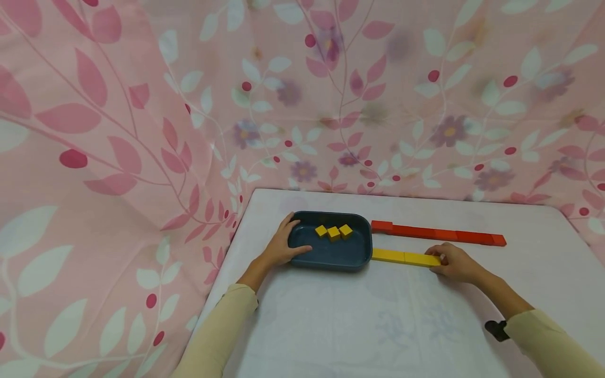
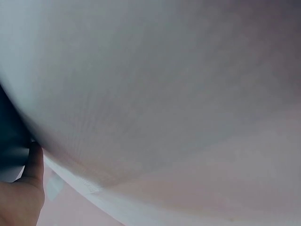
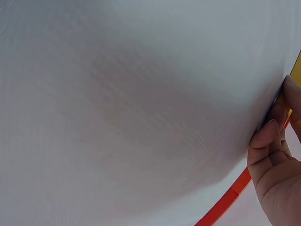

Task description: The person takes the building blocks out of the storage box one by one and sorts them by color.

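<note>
A dark blue rectangular dish stands on the table with three small yellow cubes inside. My left hand grips its left end, thumb over the rim and fingers along the far corner. In the left wrist view, part of that hand shows beside the dark dish wall. From the dish's right side runs a row of yellow blocks laid end to end. My right hand pinches the right end of this row. In the right wrist view, the fingertips lie against a yellow block.
Behind the yellow row, a longer line of red blocks runs rightward from the dish; its left block sits slightly out of line. A white cloth covers the table. Pink floral fabric hangs behind and on the left.
</note>
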{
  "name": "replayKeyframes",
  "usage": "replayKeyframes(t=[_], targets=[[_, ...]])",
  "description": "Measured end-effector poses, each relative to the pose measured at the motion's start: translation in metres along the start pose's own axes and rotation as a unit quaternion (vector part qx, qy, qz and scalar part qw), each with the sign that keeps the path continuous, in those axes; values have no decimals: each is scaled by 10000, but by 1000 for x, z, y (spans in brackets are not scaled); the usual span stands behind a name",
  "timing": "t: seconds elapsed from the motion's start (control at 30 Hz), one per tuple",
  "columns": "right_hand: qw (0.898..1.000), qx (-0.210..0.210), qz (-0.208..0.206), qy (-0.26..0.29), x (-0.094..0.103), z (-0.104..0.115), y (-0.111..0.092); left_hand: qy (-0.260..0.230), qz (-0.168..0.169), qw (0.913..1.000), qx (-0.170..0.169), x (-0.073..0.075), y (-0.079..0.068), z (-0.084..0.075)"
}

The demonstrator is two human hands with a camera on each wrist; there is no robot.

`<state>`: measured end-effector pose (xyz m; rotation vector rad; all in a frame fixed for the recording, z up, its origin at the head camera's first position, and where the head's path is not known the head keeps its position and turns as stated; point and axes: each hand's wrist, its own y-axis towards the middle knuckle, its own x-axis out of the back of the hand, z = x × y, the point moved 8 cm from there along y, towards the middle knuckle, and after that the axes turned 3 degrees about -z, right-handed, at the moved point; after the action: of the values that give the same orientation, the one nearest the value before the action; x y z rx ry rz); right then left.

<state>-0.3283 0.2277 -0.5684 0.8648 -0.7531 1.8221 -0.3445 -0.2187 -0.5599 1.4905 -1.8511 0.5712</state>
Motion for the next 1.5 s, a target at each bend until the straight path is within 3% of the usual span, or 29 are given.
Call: replayKeyframes(t=[0.47,0.6,0.77,0.93,1.23,1.5], targets=[[9999,99,-29,92,5,0,5,52,-90,9999,-119,6,6,-4],[9999,74,-110,60,9,-7,-7,60,-12,9998,-170,3,9,-8],[9986,161,-503,35,24,-9,-27,57,96,9996,-244,-3,6,-11],[9965,469,-679,131,34,13,-22,145,13,9999,-9,-2,0,-3],[9942,772,-570,491,30,71,12,180,-126,9997,-126,9,6,-5],[9861,1218,-737,852,11,124,30,70,-102,9999,-3,-4,-9,-1]])
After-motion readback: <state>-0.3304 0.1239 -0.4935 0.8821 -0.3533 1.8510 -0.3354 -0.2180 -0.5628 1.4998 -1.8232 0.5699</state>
